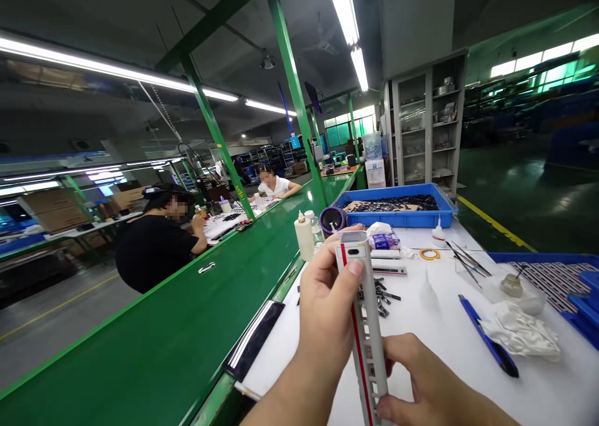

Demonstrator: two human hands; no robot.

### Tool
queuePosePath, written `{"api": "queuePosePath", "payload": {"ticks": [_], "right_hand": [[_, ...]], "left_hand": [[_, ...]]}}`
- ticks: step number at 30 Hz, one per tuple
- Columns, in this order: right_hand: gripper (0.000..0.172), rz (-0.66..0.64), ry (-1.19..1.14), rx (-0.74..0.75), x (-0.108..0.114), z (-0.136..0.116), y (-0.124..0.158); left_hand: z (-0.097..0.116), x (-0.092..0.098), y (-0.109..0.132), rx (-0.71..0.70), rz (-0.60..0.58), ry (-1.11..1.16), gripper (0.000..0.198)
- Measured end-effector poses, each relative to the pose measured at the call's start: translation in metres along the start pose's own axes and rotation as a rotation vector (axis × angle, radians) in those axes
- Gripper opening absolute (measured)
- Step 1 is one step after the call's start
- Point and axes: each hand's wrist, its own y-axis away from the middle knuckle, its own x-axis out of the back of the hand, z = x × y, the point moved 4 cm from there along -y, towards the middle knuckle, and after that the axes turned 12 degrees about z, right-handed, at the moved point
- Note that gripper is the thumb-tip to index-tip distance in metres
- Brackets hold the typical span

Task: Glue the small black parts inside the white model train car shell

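A long light-grey model train car body [369, 314] with a red stripe and a row of window openings stands nearly upright before me. My left hand [327, 295] grips its upper end, thumb pressed on the near face just below a small dark oval. Lower down, my right hand [416, 376] holds its right side between thumb and fingers. Behind it on the white tabletop lie small black strips [384, 298] and another pale car body [393, 271]. A squeeze bottle [305, 237] stands beyond my left hand.
A blue bin [449, 214] of dark parts sits at the back. On the right are tweezers [463, 264], a yellow tape roll [429, 254], a blue utility knife [486, 335] and crumpled white cloth [519, 329]. A green partition [187, 332] separates two seated co-workers at left.
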Motion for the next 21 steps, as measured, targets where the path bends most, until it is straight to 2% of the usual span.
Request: {"api": "queuePosePath", "payload": {"ticks": [5, 10, 21], "right_hand": [[0.02, 0.048, 0.02, 0.018, 0.004, 0.003, -0.002], [0.018, 0.046, 0.037, 0.053, 0.004, 0.013, -0.001], [0.017, 0.083, 0.083, 0.107, 0.005, 0.018, 0.001]], "left_hand": [[0.005, -0.002, 0.004, -0.095, -0.07, 0.01, 0.018], [0.009, -0.004, 0.013, -0.18, -0.115, -0.019, 0.016], [0.01, -0.005, 0.02, -0.179, -0.113, -0.007, 0.015]]}}
